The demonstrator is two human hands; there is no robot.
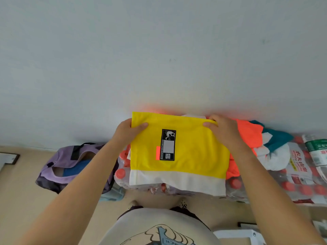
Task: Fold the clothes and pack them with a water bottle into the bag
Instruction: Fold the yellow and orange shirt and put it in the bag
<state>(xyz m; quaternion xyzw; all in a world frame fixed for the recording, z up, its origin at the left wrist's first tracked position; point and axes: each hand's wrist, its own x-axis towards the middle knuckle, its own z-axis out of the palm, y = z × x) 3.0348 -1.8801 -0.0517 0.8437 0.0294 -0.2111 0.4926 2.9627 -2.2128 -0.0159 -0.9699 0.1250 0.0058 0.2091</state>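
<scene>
Pale wall behind, shrink-wrapped water bottle packs below: left hand and right hand pinched the folded yellow-and-white shirt's far corners. Best kept level and square, then carried to the open lilac fabric bag at left.

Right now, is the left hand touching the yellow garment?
Touching. The head view shows the left hand pinching the yellow garment's far left corner, thumb on top of the fabric.
</scene>
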